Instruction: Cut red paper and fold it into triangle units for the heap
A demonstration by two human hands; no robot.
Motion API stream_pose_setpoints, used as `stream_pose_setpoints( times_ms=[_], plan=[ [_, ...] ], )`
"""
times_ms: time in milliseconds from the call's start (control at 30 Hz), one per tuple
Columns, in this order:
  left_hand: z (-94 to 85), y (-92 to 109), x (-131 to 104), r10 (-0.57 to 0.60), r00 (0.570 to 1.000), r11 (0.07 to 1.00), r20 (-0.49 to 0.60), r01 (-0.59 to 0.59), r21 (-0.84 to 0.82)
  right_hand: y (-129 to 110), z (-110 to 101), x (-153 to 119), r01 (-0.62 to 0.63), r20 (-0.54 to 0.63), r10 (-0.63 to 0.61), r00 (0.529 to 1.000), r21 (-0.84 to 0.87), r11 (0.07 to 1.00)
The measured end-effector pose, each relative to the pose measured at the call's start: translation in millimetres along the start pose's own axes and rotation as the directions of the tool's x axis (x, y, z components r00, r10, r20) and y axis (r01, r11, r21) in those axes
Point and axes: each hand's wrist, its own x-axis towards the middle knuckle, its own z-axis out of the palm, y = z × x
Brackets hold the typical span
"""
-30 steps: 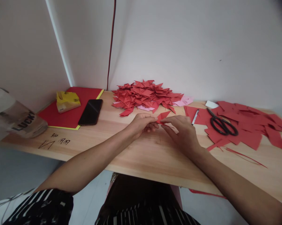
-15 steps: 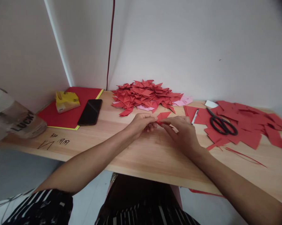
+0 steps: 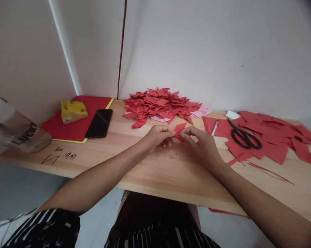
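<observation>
Between both hands, just above the wooden table (image 3: 155,168), is a small piece of folded red paper (image 3: 180,128). My left hand (image 3: 160,135) pinches its left side between thumb and fingers. On the opposite side, my right hand (image 3: 198,139) grips the paper with thumb and forefinger. Fingers cover the lower part of the piece, so its full shape is hidden. Behind the hands lies a heap of folded red paper pieces (image 3: 158,103), with some pink paper (image 3: 203,111) under its edge.
Black-handled scissors (image 3: 244,137) rest on flat red paper sheets (image 3: 271,148) at the right, beside a white pen (image 3: 215,128). On the left are a phone (image 3: 99,123), a yellow packet (image 3: 74,112), red card (image 3: 59,132) and a plastic container marked LUCKY (image 3: 32,137).
My right fingers have drawn in from an extended pose to a pinch at the paper's right side. The paper now stands as a narrower shape. My left hand has barely moved.
</observation>
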Motion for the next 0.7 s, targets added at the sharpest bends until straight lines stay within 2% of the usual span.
stream_pose_setpoints(
  times_ms=[200,400,700],
  plan=[
    [0.6,-2.7,-1.3,0.145,0.987,0.969,0.062,-0.154,0.192,2.7,0.9,0.1,-0.024,0.027,0.023,0.999,0.022,0.999],
    [1.5,-3.2,-3.1,0.231,0.972,0.904,0.036,-0.228,0.362,1.9,1.2,-0.3,-0.060,0.069,0.057,0.996,0.046,0.997],
    [4.1,-1.4,-6.6,0.252,0.968,0.917,0.003,-0.240,0.319,2.6,4.1,0.4,-0.055,0.042,0.054,0.998,0.027,0.998]
  ],
)
